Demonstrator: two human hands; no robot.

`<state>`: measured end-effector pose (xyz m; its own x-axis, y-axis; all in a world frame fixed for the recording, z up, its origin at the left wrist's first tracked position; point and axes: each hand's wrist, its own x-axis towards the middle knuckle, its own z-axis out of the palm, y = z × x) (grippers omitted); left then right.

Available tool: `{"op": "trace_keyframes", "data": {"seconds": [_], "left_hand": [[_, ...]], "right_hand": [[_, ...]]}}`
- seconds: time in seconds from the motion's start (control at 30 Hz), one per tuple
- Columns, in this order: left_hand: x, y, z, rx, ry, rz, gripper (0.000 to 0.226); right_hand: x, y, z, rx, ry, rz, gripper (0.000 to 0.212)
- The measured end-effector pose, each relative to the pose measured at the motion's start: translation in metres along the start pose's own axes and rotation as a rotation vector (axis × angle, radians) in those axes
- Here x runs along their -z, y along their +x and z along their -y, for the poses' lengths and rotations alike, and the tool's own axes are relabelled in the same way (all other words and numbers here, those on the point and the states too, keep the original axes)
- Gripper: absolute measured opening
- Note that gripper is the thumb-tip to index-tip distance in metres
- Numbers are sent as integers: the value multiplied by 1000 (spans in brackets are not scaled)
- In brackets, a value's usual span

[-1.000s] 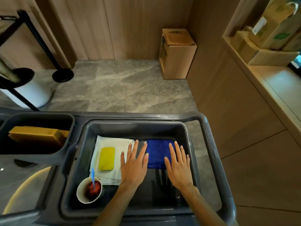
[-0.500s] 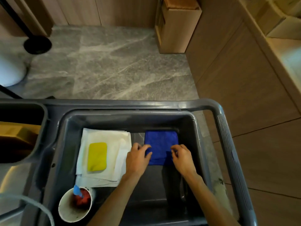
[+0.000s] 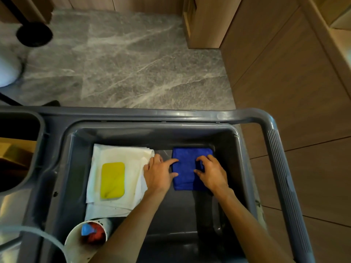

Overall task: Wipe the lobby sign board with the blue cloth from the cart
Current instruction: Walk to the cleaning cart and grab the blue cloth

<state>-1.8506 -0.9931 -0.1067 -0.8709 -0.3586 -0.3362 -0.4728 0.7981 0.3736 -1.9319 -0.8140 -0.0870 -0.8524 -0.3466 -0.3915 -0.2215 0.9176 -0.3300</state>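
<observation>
A folded blue cloth (image 3: 187, 158) lies flat in the right half of the grey cart tray (image 3: 155, 133). My right hand (image 3: 211, 173) rests on the cloth's right part, its fingers curled and pinching a fold of the fabric. My left hand (image 3: 158, 172) sits at the cloth's left edge, with forefinger and thumb touching that edge. The cloth still lies on the tray floor. The lobby sign board is not in view.
A white cloth (image 3: 133, 154) with a yellow sponge (image 3: 112, 179) on it lies left in the tray. A white cup (image 3: 86, 238) stands at the front left. The cart handle (image 3: 283, 179) runs along the right. Beyond are grey marble floor (image 3: 133, 63) and a wooden box (image 3: 205, 21).
Both hands went from lying flat and open near the cloth to curling onto it; the right fingers now pinch the fabric. My head has tilted further down over the tray.
</observation>
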Motion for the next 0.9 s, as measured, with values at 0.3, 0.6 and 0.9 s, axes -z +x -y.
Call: {"op": "trace_keyframes", "data": {"seconds": [0.3,0.6,0.9], "left_hand": [[-1,-7,1,27,44,-1,55],[-3,2,-3,44,-37,-42,42],[-3,12,-1,47,-134,-45,31]], "right_hand": [[-3,-14,-14,-188,345,2,38],[-4,-12,4,-473,1040,-148,10],[-5,-4,5,-425,1094,-174,15]]}}
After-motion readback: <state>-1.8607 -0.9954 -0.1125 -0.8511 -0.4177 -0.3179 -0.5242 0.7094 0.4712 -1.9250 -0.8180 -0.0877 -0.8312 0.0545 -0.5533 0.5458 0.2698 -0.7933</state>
